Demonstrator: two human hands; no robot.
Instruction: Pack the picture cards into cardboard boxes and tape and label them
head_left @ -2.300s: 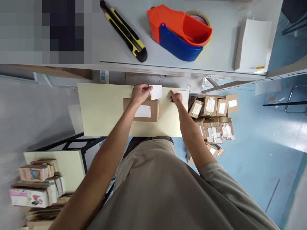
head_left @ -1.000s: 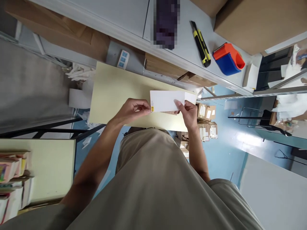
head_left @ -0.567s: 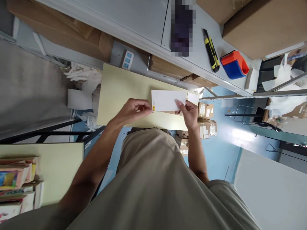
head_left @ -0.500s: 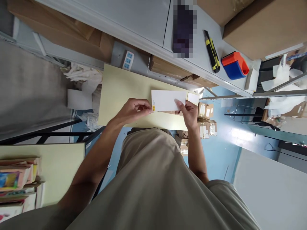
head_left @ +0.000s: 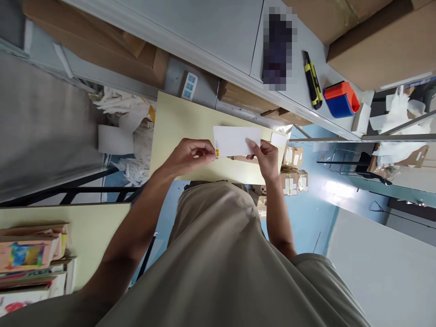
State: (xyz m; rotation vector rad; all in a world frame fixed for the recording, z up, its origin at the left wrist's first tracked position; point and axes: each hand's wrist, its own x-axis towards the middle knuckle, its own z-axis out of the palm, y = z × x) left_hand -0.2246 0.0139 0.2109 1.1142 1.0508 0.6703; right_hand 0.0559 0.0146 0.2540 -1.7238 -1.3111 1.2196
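Observation:
Both my hands hold a white label sheet [head_left: 235,140] up over the pale yellow table [head_left: 177,131]. My left hand [head_left: 190,155] pinches the sheet's left end, near a small yellow mark. My right hand [head_left: 265,156] pinches its right end with the thumb on top. Just under the sheet, the edge of a brown cardboard box [head_left: 240,159] shows on the table. A second white slip [head_left: 278,140] lies on the table's right edge.
A grey bench [head_left: 221,41] behind holds a yellow-black utility knife [head_left: 313,86], an orange-blue tape dispenser [head_left: 341,98] and big cardboard boxes [head_left: 381,41]. Several small taped boxes [head_left: 293,175] lie on the blue floor at right. Colourful boxes [head_left: 27,259] stack on a second table at left. A power strip [head_left: 189,86] sits behind.
My hands left the box on the table and raised a long white label sheet between them. Since one second ago they hold it almost still while my head shifts the view.

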